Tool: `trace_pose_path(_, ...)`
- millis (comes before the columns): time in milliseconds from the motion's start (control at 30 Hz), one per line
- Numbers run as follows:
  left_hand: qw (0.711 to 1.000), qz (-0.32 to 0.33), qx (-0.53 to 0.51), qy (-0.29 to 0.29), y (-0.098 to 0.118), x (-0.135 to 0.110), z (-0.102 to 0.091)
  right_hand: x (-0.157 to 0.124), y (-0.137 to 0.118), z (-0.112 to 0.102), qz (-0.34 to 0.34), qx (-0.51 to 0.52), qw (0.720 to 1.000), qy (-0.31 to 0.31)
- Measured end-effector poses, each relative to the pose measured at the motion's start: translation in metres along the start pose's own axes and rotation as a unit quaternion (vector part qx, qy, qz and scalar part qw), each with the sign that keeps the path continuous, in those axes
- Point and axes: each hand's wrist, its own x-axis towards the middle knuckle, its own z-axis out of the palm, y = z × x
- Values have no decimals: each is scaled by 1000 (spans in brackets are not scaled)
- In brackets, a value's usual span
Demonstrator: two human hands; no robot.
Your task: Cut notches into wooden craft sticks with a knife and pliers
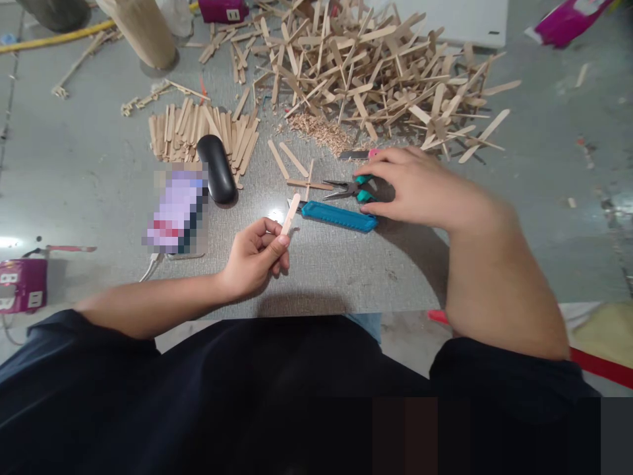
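Note:
My left hand [258, 254] is closed, pinching a wooden craft stick [291, 216] between thumb and fingers, its free end pointing up and away from me. My right hand [395, 178] curves around the green handles of long-nose pliers [350, 189], thumb on the near side and fingers on the far side. The pliers' jaws are spread and point left. A blue utility knife [339, 216] lies just below them. Left of the jaws are crossed sticks [309, 184]. Beyond my right fingers lies a blade with a pink end [353, 155], partly covered by the hand.
A large heap of crossed sticks [366, 72] fills the back, with wood shavings [319, 132] before it. Loose sticks [182, 128], a black case [216, 170] and a blurred phone [175, 208] with a cable lie left. A cup [143, 33] stands farther back.

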Motion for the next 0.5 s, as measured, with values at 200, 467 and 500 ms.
trace_pose_path(200, 1000, 0, 20, 11, 0, -2, -3, -1, -13, -8, 21, -5, 1000, -5)
trace_pose_path(467, 1000, -12, -2, 15, 2, 0, -3, -1, 13, -6, 63, 119, 986, 100)
trace_pose_path(500, 1000, -13, -4, 14, 2, 0, -3, 1, 12, -5, 72, 125, 984, 103)
